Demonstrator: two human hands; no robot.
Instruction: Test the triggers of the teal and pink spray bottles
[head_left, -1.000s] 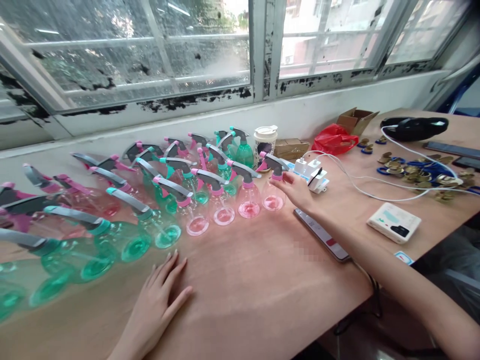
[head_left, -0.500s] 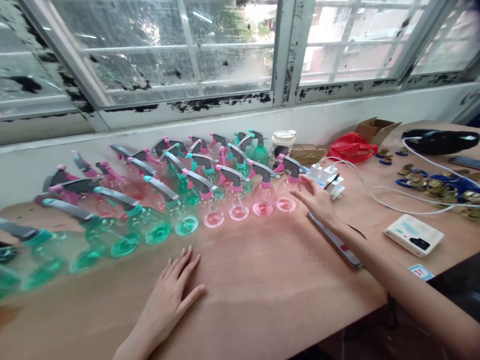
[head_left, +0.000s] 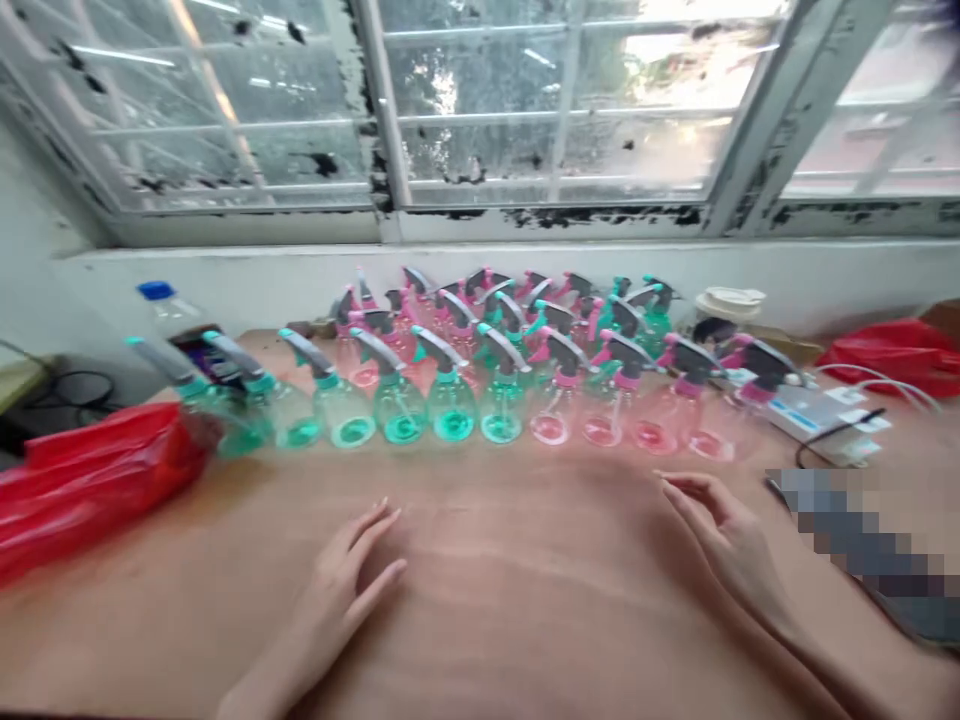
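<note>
My left hand [head_left: 349, 575] hovers low over or rests on the wooden table [head_left: 510, 600], fingers spread and holding nothing. On the right, my right hand [head_left: 724, 535] is slightly blurred, with its fingers stretched toward the bottles and nothing seen in them. Ahead of both hands stands a row of upright clear spray bottles. Those on the left, such as this green spray bottle [head_left: 452, 405], have turquoise collars; those on the right, such as this pink spray bottle [head_left: 604, 410], have pink ones. The pink spray bottle at the right end [head_left: 716, 420] is nearest my right hand.
More spray bottles crowd behind the front row, below the window [head_left: 555, 110]. At left lie a red plastic bag [head_left: 97, 480] and a blue-capped bottle [head_left: 161, 305]. To the right are a lidded cup [head_left: 727, 305], a white power strip [head_left: 832, 425], another red bag [head_left: 892, 355] and a pixelated dark flat object [head_left: 877, 560].
My view has swung left, bringing the left red bag into sight. My right hand has left the end pink spray bottle and come back toward me. My left hand stays open over the table.
</note>
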